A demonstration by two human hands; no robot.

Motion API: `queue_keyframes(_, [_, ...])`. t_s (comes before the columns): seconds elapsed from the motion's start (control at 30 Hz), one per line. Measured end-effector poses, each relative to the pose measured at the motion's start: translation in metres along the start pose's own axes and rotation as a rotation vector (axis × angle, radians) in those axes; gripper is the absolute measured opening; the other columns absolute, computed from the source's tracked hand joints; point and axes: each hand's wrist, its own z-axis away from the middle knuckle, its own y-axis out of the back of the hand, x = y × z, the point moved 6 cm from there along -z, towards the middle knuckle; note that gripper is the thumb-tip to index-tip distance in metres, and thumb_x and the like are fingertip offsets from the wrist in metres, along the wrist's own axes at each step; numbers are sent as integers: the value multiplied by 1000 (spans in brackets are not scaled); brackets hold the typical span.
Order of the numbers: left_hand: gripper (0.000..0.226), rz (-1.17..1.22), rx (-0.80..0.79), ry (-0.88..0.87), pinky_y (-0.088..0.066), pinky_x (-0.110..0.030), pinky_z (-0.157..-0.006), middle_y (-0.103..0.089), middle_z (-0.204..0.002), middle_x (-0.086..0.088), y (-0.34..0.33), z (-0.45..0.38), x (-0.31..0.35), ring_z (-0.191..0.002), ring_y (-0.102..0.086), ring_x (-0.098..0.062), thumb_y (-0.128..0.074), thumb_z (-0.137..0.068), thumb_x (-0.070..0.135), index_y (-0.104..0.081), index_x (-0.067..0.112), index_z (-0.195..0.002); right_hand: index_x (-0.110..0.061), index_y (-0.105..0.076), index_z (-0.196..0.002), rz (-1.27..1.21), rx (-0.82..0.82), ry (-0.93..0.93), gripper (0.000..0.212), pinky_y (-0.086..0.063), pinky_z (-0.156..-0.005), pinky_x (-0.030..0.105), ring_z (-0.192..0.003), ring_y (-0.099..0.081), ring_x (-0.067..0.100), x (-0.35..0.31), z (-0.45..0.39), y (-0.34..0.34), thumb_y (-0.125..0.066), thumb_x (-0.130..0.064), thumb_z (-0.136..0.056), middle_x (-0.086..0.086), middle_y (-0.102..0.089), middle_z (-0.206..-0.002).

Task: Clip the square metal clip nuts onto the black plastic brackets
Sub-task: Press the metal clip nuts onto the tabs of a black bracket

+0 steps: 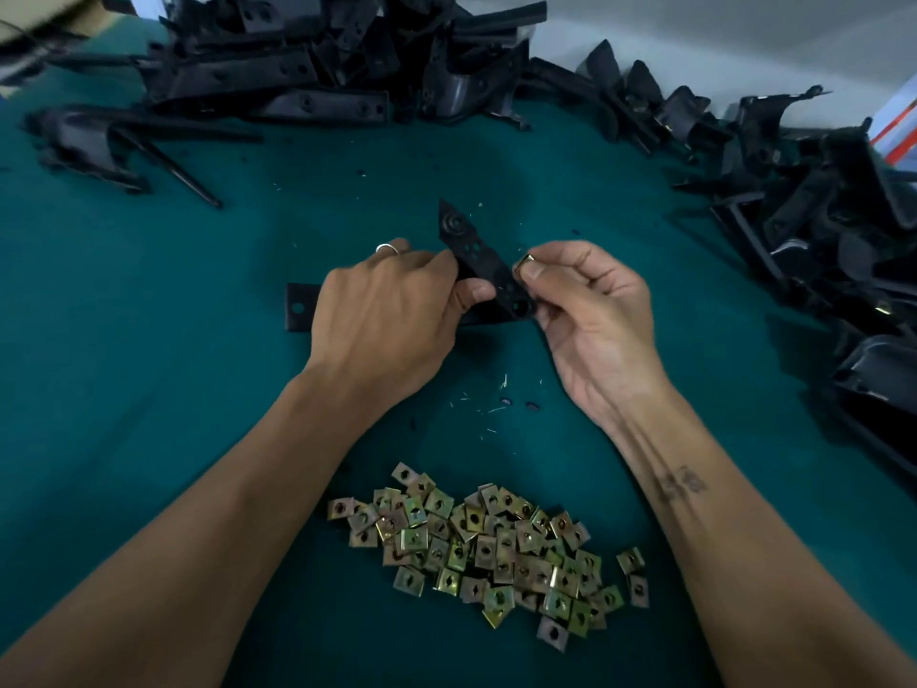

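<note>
Left hand (392,310): its fingers are curled tight round the black bracket (484,263) and hold it up over the middle of the table (149,389). A silver ring (387,248) sits on one finger.
Right hand (590,310): thumb and first finger pinch one clip nut (525,264) right at the edge of the bracket. The other fingers are curled in loosely.
Bracket: a long black strip with round holes in it. One pointed end sticks up and away. Another flat end with a hole peeks out to the left of the left hand. The middle part is hidden by the fingers.
Pile of clip nuts (496,543): many small square gold-coloured pieces, each with a hole. They lie near the person, between the two arms.
Heap at the back (307,67): lots of black brackets piled along the far edge of the table.
Heap at the right (818,211): more black brackets, cut off by the edge of the picture.
Writing: there is a dark mark on the right forearm, but it is too blurry to read.
Open room: green cloth shows on both sides of the arms and between the hands and the back heap.
Bits: tiny scraps lie on the cloth near the hands.
Hard to see: the corners are dark and blurry.
</note>
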Motion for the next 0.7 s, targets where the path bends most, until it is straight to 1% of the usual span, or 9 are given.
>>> queue_keyframes(0.03, [61,6,2,-5,-24,-32,-53,-66,-82,-1,0,0,0,-87,-61,-32,-19,-101,58,-56,12,-86,-7,-72,-83,-13,3,2,13,-53,-72,27,-70,-66,15,2,1,1,-71,6,-80,8,-72,-75])
queue_keyframes(0.1, [57,24,12,-8,-24,-32,-53,-65,-78,-2,2,0,1,-84,-61,-33,-23,-102,56,-53,12,-82,-6,-71,-82,-8,19,6,12,-51,-77,33,-71,-66,16,2,1,2,-71,5,-80,9,-73,-77])
queue_keyframes(0.2, [49,46,37,-8,-22,-31,-52,-63,-73,-3,4,1,1,-80,-60,-34,-29,-103,54,-46,15,-77,-4,-70,-84,-40,6,-21,14,-50,-76,32,-70,-64,16,3,-1,3,-68,9,-85,10,-72,-78])
queue_keyframes(0.27, [49,50,46,-7,-21,-30,-52,-63,-73,-3,4,1,1,-79,-60,-34,-29,-103,53,-45,16,-77,-2,-70,-94,-76,-6,-41,14,-52,-75,28,-72,-63,15,4,-3,5,-65,10,-88,10,-71,-81])
queue_keyframes(0.33, [49,53,44,-4,-22,-31,-52,-63,-74,-4,4,1,1,-80,-60,-35,-29,-103,54,-45,16,-77,0,-69,-107,-102,-25,-55,20,-52,-78,25,-76,-62,13,4,-4,7,-60,9,-92,7,-69,-84])
queue_keyframes(0.37, [49,58,44,-2,-22,-31,-52,-63,-74,-4,4,1,0,-80,-60,-35,-29,-103,54,-44,16,-77,1,-69,-110,-106,-32,-60,22,-51,-79,24,-77,-61,13,4,-4,8,-58,9,-93,6,-68,-84])
queue_keyframes(0.43, [49,64,40,0,-23,-32,-52,-63,-74,-5,4,0,1,-80,-60,-36,-30,-103,53,-44,15,-76,2,-70,-108,-95,-40,-67,20,-50,-78,23,-76,-59,12,4,-5,8,-59,7,-92,4,-67,-83])
queue_keyframes(0.53, [46,71,42,-5,-24,-32,-52,-62,-73,-6,5,0,2,-79,-59,-36,-28,-103,53,-39,18,-75,1,-72,-101,-74,-45,-60,15,-51,-71,21,-72,-59,11,5,-5,7,-63,5,-90,5,-69,-81])
queue_keyframes(0.7, [51,75,49,-4,-24,-32,-52,-62,-72,-6,5,1,1,-76,-59,-35,-31,-103,52,-47,12,-75,-1,-77,-92,-71,-43,-58,16,-52,-66,19,-68,-63,11,5,-5,8,-74,-4,-77,7,-72,-79])
